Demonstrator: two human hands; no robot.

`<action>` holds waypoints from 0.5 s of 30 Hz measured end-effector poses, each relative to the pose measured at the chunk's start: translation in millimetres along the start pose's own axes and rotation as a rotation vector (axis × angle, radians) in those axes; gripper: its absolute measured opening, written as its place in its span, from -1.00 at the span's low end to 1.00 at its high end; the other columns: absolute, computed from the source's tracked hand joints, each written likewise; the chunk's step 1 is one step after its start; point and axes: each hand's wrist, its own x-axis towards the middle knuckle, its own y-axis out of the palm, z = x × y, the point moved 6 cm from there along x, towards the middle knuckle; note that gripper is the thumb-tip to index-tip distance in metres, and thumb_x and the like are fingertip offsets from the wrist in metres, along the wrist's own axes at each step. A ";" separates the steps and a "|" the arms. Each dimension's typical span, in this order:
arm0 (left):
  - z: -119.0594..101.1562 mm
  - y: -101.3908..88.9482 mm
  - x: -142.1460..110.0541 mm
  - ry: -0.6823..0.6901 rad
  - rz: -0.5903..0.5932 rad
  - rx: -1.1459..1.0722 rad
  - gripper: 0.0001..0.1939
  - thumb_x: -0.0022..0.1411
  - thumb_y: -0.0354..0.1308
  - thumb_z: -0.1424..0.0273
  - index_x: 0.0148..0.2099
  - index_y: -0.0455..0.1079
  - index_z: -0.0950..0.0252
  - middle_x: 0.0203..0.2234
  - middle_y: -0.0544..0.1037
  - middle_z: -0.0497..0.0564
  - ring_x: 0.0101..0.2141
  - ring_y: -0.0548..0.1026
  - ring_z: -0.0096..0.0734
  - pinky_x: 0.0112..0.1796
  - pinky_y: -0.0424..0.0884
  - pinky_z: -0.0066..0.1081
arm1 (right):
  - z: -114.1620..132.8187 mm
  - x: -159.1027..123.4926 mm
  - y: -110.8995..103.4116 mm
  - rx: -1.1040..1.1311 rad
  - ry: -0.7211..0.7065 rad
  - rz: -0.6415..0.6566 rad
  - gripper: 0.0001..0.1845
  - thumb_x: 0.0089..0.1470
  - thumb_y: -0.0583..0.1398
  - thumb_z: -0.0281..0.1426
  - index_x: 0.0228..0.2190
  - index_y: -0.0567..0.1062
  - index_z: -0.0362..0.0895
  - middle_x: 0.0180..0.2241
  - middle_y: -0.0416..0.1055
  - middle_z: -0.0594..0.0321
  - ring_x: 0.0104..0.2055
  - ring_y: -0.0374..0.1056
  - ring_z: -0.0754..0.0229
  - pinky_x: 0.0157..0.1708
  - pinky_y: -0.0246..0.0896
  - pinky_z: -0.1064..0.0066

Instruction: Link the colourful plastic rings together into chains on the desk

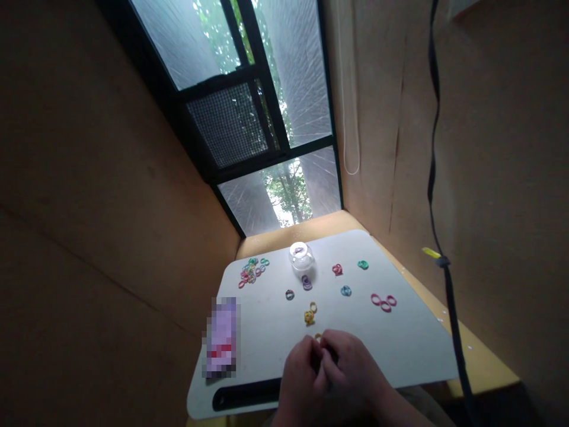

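Observation:
My left hand point(300, 373) and my right hand point(349, 367) meet over the front of the white table, fingers curled in and pressed together. What they pinch, if anything, is hidden. Part of a yellow hair tie point(317, 336) shows just past the fingertips; I cannot tell whether it is held or lies on the table. Just beyond sit a bunch of yellow hair ties point(309, 318) and a single yellow one point(313, 307). Farther off are purple point(306, 282), dark grey point(290, 295), blue point(345, 290), red point(337, 270) and green point(363, 264) hair ties.
The white table point(267, 332) carries a clear round jar point(301, 257) at the back, a mixed heap of hair ties point(252, 271) at left and pink ones point(384, 303) at right. A purple packet point(222, 338) lies left. A black strap point(448, 308) hangs at right.

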 end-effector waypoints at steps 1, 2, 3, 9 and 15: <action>-0.2 -0.4 -0.3 0.003 -0.002 -0.002 -0.87 0.17 0.09 0.36 -0.40 0.20 0.22 -0.52 0.42 -0.05 -0.47 0.32 -0.40 -0.43 0.15 -0.42 | 0.8 0.0 -0.2 -0.005 -0.003 -0.002 -0.90 0.02 0.06 -0.45 -0.51 0.30 -0.08 -0.49 0.38 0.29 -0.43 0.25 0.21 -0.40 -0.03 0.39; -0.1 -0.7 -0.6 0.009 -0.006 0.000 -0.87 0.17 0.09 0.36 -0.40 0.21 0.22 -0.52 0.42 -0.06 -0.47 0.32 -0.41 -0.43 0.16 -0.42 | 1.5 0.0 -0.3 -0.011 -0.007 -0.005 -0.89 0.02 0.06 -0.45 -0.52 0.30 -0.08 -0.50 0.37 0.30 -0.44 0.25 0.21 -0.40 -0.03 0.39; 0.1 -0.8 -0.8 0.016 -0.009 0.003 -0.88 0.18 0.08 0.37 -0.40 0.21 0.22 -0.52 0.42 -0.06 -0.47 0.32 -0.41 -0.42 0.15 -0.42 | 2.1 -0.1 -0.5 -0.017 -0.012 -0.012 -0.88 0.03 0.06 -0.45 -0.52 0.29 -0.08 -0.51 0.37 0.30 -0.44 0.24 0.22 -0.41 -0.03 0.40; -1.1 -1.3 -3.5 0.060 -0.035 0.033 -0.89 0.19 0.06 0.40 -0.39 0.20 0.23 -0.50 0.43 -0.06 -0.46 0.33 -0.41 -0.41 0.14 -0.42 | 4.6 -2.9 0.1 -0.041 -0.031 -0.064 -0.87 0.03 0.04 -0.45 -0.53 0.29 -0.09 -0.51 0.36 0.31 -0.44 0.25 0.23 -0.40 0.00 0.42; -5.1 -3.5 -6.7 0.084 -0.063 0.051 -0.90 0.17 0.06 0.42 -0.38 0.19 0.23 -0.51 0.41 -0.08 -0.46 0.31 -0.42 -0.41 0.12 -0.43 | 3.5 -4.8 3.1 -0.073 -0.024 -0.078 -0.86 0.01 0.01 -0.47 -0.54 0.27 -0.09 -0.54 0.34 0.32 -0.47 0.23 0.24 -0.43 -0.01 0.44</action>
